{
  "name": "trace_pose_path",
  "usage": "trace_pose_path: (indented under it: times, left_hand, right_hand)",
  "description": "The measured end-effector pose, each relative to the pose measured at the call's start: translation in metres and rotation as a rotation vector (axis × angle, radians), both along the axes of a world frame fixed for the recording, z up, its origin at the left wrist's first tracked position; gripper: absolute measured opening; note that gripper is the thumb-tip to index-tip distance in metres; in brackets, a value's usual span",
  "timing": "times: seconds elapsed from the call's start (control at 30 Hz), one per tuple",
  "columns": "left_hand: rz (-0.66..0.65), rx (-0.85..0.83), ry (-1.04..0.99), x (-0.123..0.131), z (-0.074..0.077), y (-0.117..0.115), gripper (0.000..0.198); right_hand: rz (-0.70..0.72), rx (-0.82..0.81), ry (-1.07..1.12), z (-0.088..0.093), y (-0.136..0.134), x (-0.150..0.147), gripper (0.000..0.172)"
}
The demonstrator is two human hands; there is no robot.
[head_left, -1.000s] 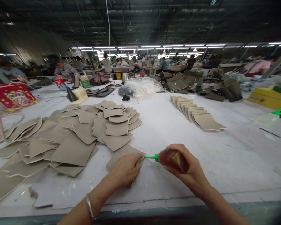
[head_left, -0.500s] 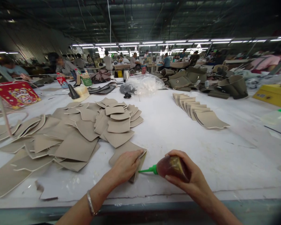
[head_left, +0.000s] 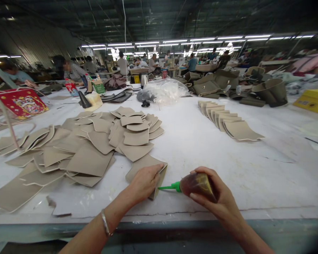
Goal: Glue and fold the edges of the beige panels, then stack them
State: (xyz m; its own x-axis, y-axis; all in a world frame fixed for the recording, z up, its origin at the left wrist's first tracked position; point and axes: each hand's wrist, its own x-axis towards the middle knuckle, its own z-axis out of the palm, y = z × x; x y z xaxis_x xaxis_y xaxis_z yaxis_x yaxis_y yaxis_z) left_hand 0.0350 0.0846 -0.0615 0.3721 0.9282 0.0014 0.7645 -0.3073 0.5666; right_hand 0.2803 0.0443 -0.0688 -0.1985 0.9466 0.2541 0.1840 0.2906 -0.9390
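Left hand [head_left: 144, 181] flat on beige piece [head_left: 148, 168] at table [head_left: 254, 176] near edge, pinning it. Right hand [head_left: 214, 197] clasped around glue bottle [head_left: 197, 184]. Green nozzle [head_left: 168, 187] now at piece's lower right edge, down from upper edge a second ago: glue line advancing along edge.

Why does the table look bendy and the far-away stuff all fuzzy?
Head view: the wide lens curves the white table and darkens the corners; the ceiling lights glare bright and the far workers blur, while the left hand, the beige piece under it and the glue bottle in the right hand look sharp.
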Motion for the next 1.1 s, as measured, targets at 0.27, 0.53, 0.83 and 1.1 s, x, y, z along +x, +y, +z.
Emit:
trace_pose_path:
  times: [0.27,0.53,0.83,1.1]
  left_hand:
    - [-0.004,-0.009,0.002,0.001,0.001,0.0,0.045]
    - [0.004,-0.041,-0.009,0.001,0.004,0.0,0.043]
    - [-0.016,-0.07,-0.007,0.001,0.006,0.005,0.044]
    - [-0.022,-0.091,-0.028,0.002,0.008,0.007,0.045]
  right_hand:
    - [-0.013,0.031,0.009,-0.005,0.002,-0.001,0.044]
    - [0.087,-0.02,0.046,-0.006,-0.004,-0.004,0.047]
    - [-0.143,0.254,-0.103,-0.003,0.031,0.01,0.042]
    - [-0.042,0.148,-0.074,-0.004,0.022,0.011,0.044]
